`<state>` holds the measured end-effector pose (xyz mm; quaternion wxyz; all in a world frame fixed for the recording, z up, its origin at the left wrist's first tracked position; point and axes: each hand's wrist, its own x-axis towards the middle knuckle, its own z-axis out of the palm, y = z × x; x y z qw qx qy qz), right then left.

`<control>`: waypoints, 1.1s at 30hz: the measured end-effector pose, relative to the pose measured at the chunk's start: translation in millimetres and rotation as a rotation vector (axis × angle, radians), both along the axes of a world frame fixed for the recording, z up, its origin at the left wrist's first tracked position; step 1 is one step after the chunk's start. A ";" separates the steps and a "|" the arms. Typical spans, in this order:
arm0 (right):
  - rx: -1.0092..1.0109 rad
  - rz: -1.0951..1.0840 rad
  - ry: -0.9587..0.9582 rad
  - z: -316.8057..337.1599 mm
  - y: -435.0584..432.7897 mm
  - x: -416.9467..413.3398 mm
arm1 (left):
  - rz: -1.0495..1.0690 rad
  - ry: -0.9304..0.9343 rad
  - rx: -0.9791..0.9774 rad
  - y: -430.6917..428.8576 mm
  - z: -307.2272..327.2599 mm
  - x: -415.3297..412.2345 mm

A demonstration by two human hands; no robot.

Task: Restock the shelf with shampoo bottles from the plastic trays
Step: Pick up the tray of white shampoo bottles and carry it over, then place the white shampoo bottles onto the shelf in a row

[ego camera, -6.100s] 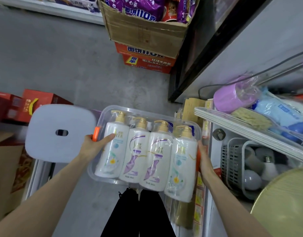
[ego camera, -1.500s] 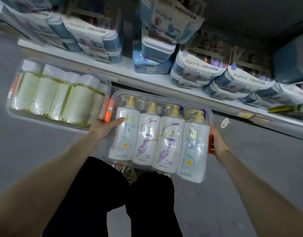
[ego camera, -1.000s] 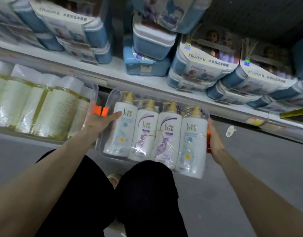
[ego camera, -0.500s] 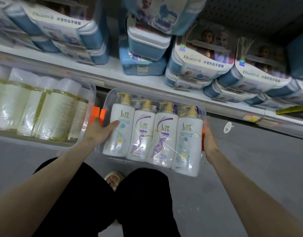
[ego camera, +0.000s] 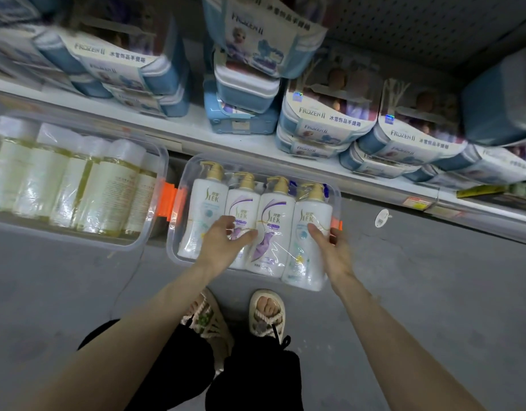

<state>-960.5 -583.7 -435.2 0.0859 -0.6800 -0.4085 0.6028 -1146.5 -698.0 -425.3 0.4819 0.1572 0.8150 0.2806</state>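
A clear plastic tray with orange handles rests on the grey floor below the shelf. Four white, gold-pumped shampoo bottles lie side by side in it, wrapped in film. My left hand hovers with spread fingers over the two left bottles, touching their fronts. My right hand is at the rightmost bottle, thumb on its front and fingers down its right side. That bottle's base sticks out over the tray's near rim.
A second clear tray of pale yellow bottles lies just left, handle to handle. The shelf above holds blue Frozen II boxes. My sandalled feet stand close behind the tray on grey floor.
The tray has gone down onto the floor beside the other tray. Both hands have let go of the orange handles and moved onto the bottles.
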 end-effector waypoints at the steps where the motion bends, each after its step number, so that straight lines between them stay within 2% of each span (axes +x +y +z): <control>1: -0.006 -0.005 -0.004 -1.1 -0.8 -0.4 | 0.014 -0.027 -0.016 3.3 -1.6 8.4; 5: -0.032 0.002 0.002 -6.8 -1.6 -2.9 | 0.105 -0.155 -0.060 11.0 -9.9 29.4; 8: -0.032 0.050 -0.058 -12.8 1.4 -5.2 | 0.184 -0.211 -0.022 11.1 -21.4 35.7; 13: -0.062 0.078 -0.097 -15.4 10.6 -2.8 | 0.104 -0.245 -0.037 13.4 -21.9 36.1; 18: -0.019 0.142 -0.155 5.8 10.7 -7.8 | 0.013 -0.304 -0.075 13.7 4.5 34.2; 26: -0.015 0.186 -0.074 87.2 11.9 0.5 | 0.080 -0.357 0.027 2.4 82.2 32.5; 29: -0.018 0.159 -0.010 143.5 10.4 -0.8 | 0.116 -0.425 0.059 7.6 127.9 28.4; 33: -0.014 0.164 0.087 236.3 10.9 -2.0 | 0.054 -0.442 0.090 14.0 205.5 23.9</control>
